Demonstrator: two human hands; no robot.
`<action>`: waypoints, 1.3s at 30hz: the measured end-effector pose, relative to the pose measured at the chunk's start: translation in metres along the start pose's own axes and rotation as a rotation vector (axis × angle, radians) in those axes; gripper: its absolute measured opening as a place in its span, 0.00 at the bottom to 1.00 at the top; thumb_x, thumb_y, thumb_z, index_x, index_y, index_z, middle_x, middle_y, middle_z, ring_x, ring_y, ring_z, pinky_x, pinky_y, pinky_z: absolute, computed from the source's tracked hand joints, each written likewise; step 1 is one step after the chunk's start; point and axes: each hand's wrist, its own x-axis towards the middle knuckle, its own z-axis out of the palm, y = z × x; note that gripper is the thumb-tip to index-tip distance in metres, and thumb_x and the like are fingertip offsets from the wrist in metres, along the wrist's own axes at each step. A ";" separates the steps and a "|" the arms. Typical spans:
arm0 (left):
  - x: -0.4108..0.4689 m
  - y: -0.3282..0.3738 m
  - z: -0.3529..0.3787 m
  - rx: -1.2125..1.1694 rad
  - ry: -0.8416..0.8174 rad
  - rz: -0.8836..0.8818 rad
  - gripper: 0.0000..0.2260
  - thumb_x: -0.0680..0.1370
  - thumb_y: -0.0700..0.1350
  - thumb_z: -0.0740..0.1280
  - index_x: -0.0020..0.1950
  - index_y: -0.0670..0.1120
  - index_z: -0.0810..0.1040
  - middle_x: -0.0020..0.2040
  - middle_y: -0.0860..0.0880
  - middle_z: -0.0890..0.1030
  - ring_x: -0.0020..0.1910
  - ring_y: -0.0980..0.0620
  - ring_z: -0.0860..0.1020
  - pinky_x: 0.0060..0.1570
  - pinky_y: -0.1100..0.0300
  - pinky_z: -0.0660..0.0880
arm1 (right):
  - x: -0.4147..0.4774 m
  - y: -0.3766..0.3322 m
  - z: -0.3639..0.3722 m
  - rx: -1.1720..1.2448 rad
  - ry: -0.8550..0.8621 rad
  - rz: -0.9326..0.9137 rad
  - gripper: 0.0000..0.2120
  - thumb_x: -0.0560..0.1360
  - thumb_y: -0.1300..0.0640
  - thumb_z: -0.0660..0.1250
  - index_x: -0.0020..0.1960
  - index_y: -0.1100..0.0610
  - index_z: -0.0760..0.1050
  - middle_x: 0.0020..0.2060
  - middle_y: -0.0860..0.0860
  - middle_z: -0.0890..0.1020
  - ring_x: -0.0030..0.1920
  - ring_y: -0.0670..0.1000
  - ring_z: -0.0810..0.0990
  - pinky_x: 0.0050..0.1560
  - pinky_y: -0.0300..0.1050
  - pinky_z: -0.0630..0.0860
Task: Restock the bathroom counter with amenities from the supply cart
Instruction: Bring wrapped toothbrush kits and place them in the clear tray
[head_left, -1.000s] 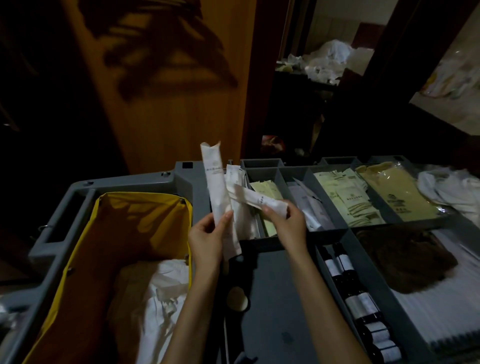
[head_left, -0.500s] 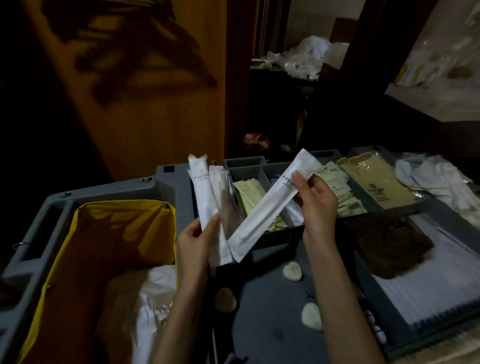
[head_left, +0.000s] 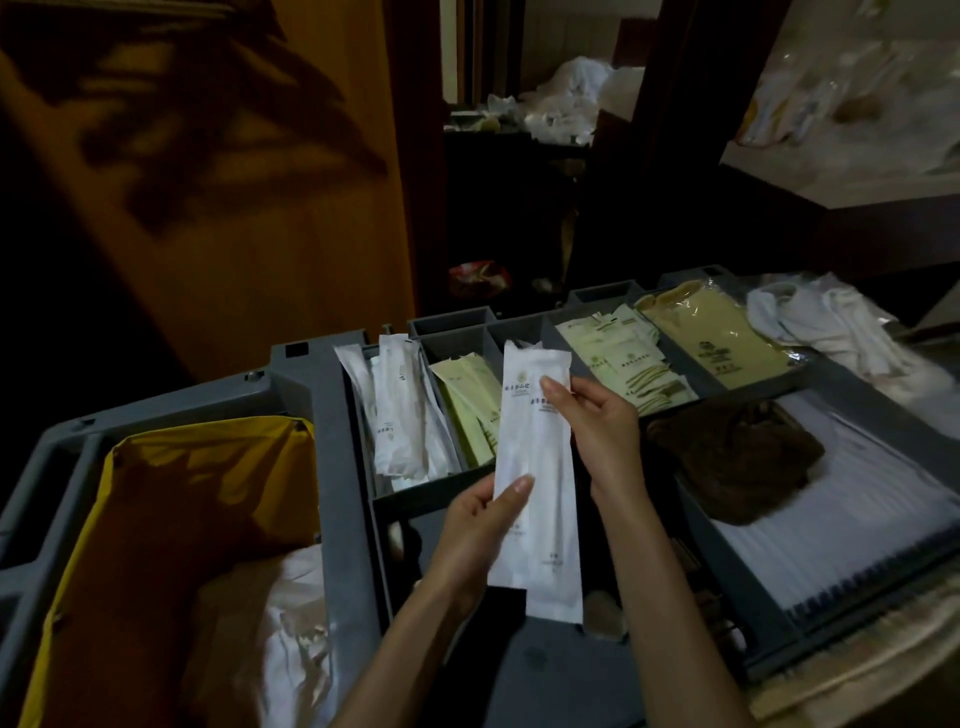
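The left grip pinches the packets low, the right grip near the top; light, floppy and slick, they likely want pinching flat together.

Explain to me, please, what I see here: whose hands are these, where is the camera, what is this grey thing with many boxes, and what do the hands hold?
There is no machine here: these are a person's two bare hands. The single camera sits on the person's head and looks forward and down, so the arms come in from the bottom edge. The grey thing is a supply cart. Its compartments hold white packets, pale green sachets and a tan pack. A yellow bag hangs at its left side, and a brown cloth lies at the right. The left hand pinches the lower part of the long white packets, which seem to be two laid together. The right hand grips their upper part, thumb in front.
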 end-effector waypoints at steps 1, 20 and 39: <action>0.000 0.000 0.001 0.008 -0.002 0.005 0.13 0.76 0.44 0.68 0.58 0.42 0.81 0.51 0.42 0.84 0.49 0.45 0.83 0.49 0.53 0.80 | 0.000 0.003 0.001 -0.001 0.019 -0.006 0.04 0.72 0.56 0.74 0.44 0.56 0.83 0.39 0.53 0.86 0.45 0.54 0.84 0.48 0.53 0.80; 0.003 -0.004 -0.008 -0.095 0.186 0.039 0.12 0.74 0.38 0.71 0.57 0.40 0.81 0.50 0.40 0.84 0.50 0.41 0.83 0.51 0.49 0.80 | -0.042 0.044 -0.002 -0.009 -0.259 0.274 0.09 0.77 0.55 0.68 0.51 0.59 0.82 0.45 0.55 0.86 0.49 0.55 0.84 0.52 0.49 0.81; -0.005 -0.018 0.123 0.209 0.043 0.011 0.11 0.69 0.48 0.73 0.47 0.42 0.85 0.42 0.43 0.85 0.42 0.47 0.83 0.38 0.59 0.78 | -0.067 0.007 -0.139 0.090 0.121 0.157 0.04 0.74 0.62 0.70 0.46 0.55 0.81 0.40 0.49 0.86 0.43 0.47 0.85 0.43 0.38 0.79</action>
